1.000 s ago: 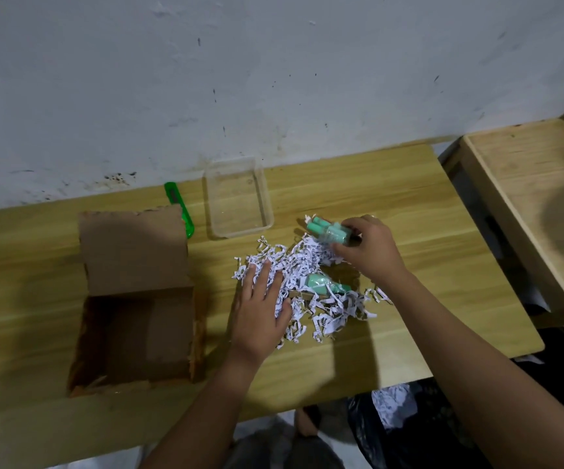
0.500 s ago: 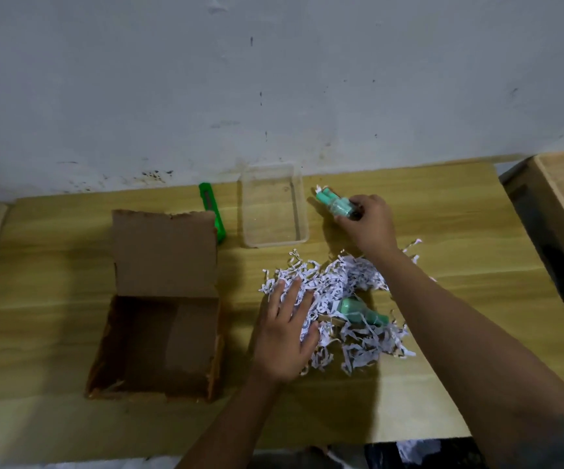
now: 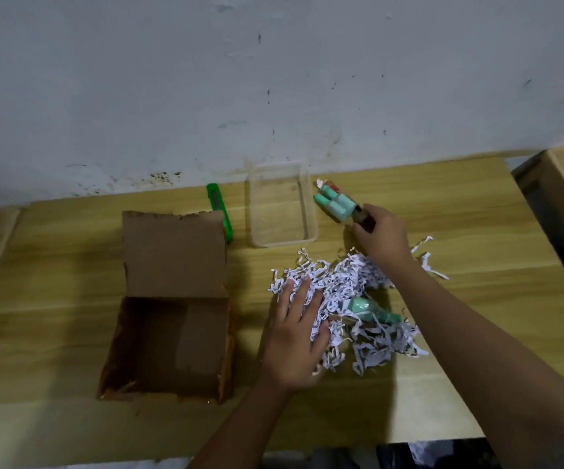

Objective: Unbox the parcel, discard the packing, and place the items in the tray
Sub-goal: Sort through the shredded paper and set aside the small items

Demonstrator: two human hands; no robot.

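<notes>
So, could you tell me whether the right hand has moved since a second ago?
Yes. The right hand, holding the green items, moved away from the shredded paper toward the clear tray.

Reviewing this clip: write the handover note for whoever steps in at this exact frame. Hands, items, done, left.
Right hand: closed on a bundle of mint-capped bottles, held just right of the clear tray, not yet inside it.
Left hand: flat, open, pressing on the shredded paper.
One more mint bottle lies in the shreds.
Cardboard box: open, looks empty. Green cutter rests beside the tray.
Done: parcel opened, contents tipped onto the table.
Left: set the bundle in the tray, add the loose bottle, discard the shreds.
</notes>
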